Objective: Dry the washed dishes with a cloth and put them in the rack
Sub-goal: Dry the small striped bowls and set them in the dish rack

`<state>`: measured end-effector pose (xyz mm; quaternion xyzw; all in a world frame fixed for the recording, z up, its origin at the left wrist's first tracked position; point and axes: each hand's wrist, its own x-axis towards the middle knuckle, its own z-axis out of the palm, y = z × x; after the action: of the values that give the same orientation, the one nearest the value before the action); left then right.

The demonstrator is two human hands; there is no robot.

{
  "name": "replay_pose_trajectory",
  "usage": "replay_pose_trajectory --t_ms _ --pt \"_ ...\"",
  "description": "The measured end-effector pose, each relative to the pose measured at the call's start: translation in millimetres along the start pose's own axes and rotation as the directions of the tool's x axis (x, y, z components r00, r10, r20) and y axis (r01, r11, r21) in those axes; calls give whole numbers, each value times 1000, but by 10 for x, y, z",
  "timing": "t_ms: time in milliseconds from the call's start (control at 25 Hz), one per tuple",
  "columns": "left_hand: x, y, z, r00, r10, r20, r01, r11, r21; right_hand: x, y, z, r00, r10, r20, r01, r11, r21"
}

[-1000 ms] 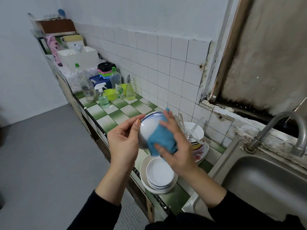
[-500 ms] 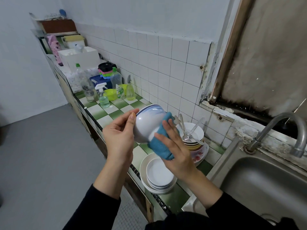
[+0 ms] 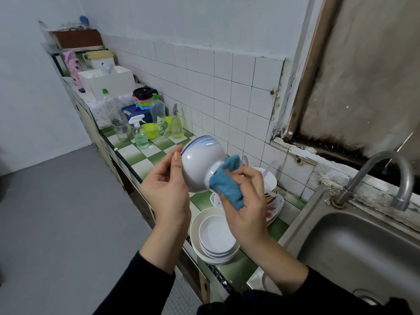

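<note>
Left hand (image 3: 167,189): grips the bowl (image 3: 200,164) at its rim, thumb tip on the rim edge, fingers hidden behind the wall. Right hand (image 3: 245,208): fingers curled round the blue cloth (image 3: 227,187), pressing it against the bowl's foot ring.

Change from half a second ago: the cloth was then on the lower side wall; it now sits on the foot. The bowl has turned further, so more of its white outside and its whole foot ring face the camera. One second ago the cloth covered most of the near side.

Bowl position: in the air between both hands, above the counter's (image 3: 145,153) near edge, touching nothing else. Orientation: lying nearly on its side. Axis from mouth to foot runs upper left to lower right; mouth faces up and left, away from the camera, and foot points at the right hand. The blue-striped rim is uppermost.

Below the hands: a stack of white plates (image 3: 216,235) on the green-and-white checked tiles. Behind the right hand: a pile of bowls (image 3: 270,185) with spoons, near the tiled wall. Right: steel sink (image 3: 354,242) and tap (image 3: 386,178). Far along the counter: spray bottle (image 3: 140,135) and soap bottles (image 3: 156,114).
</note>
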<state>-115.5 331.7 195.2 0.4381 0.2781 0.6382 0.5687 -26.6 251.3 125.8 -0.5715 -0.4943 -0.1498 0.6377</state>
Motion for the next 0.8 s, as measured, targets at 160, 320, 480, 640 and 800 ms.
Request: replay_pose_trajectory --t_ms 160,320,480,640,800 --pt "9 31 -11 995 23 94 -29 998 58 -9 71 -2 988 154 -9 -155 987 -37" --pt "-14 22 -50 997 43 64 -46 997 58 -14 3 27 997 56 52 -52 997 -60" --pt "41 26 -178 999 27 37 -30 996 87 -89 174 -105 969 -44 244 73 991 -112" --pt "-20 7 -229 999 -7 37 3 993 115 92 133 -137 815 579 13 -563 787 253" --pt "-309 -22 -119 980 -59 189 20 980 198 268 -154 -65 827 559 65 -549 776 310"
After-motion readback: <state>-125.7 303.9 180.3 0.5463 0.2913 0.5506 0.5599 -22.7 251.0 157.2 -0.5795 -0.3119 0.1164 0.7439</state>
